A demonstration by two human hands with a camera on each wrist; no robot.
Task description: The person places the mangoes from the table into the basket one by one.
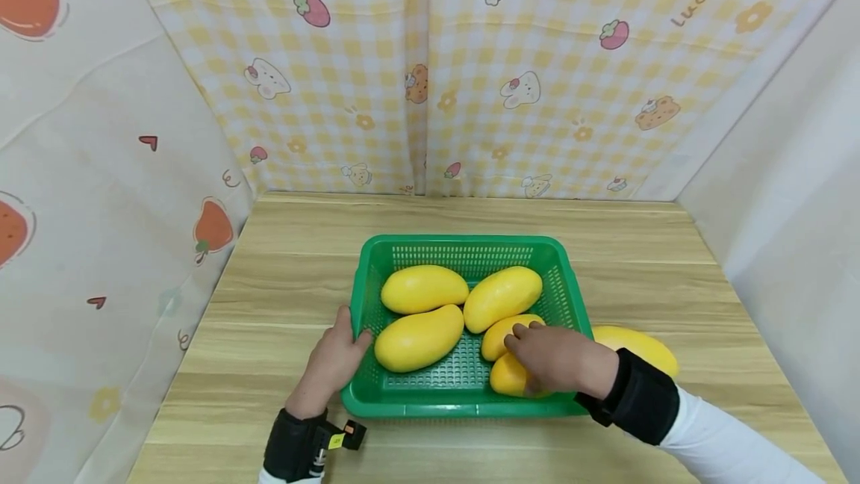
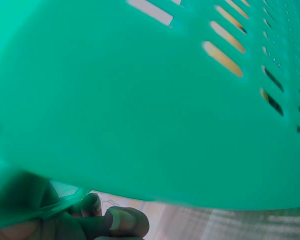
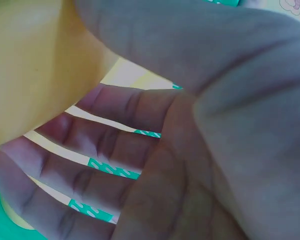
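Note:
A green plastic basket (image 1: 463, 409) stands on the table with several yellow mangoes inside. My left hand (image 1: 336, 357) grips its left rim, the thumb over the edge; in the left wrist view fingertips (image 2: 127, 222) show beneath the green wall. Over the basket's right front corner, my right hand (image 1: 561, 355) holds a mango (image 1: 508, 377) between thumb and fingers; the hand hides part of it. Just behind lies another mango (image 1: 499, 336), partly covered by the fingertips. Further mangoes rest at the upper right (image 1: 504, 297), upper left (image 1: 425, 289) and lower left (image 1: 419, 338).
Outside the basket's right side, one mango (image 1: 638, 346) lies on the wooden table (image 1: 295, 245), partly behind the right wrist. A checked, patterned curtain (image 1: 322, 95) closes off the back. Pale sheets (image 1: 793, 170) hang along both sides.

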